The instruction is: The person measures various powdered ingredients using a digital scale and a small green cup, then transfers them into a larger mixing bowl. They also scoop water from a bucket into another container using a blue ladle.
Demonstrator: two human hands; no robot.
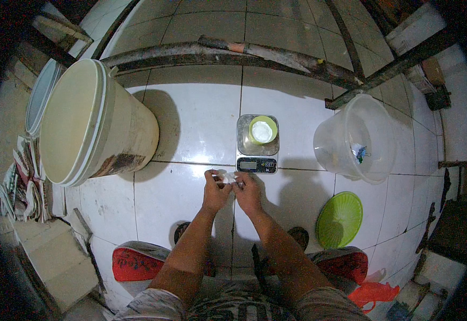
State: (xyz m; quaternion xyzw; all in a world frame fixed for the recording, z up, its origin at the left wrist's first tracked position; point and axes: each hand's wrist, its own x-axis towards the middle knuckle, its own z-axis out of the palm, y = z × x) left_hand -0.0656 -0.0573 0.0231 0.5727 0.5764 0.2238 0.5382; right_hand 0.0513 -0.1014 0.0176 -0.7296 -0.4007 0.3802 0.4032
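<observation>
My left hand [216, 192] and my right hand [248, 191] come together over the tiled floor, both gripping a small white plastic bag [229, 177]. What the bag holds is too small to tell. Just beyond my fingers stands a digital kitchen scale [243, 151] with a steel platform and a dark control panel. On its platform sits a yellow-green cup [274, 131] containing white powder [262, 131].
A large lidded plastic bucket [131, 128] stands at left, beside folded sacks [31, 184]. At right are a translucent bucket [329, 140] with small scraps inside, a green plastic lid [341, 220] and a red plastic bag [373, 295]. A knife [273, 56] rests on the frame bar [165, 58] ahead.
</observation>
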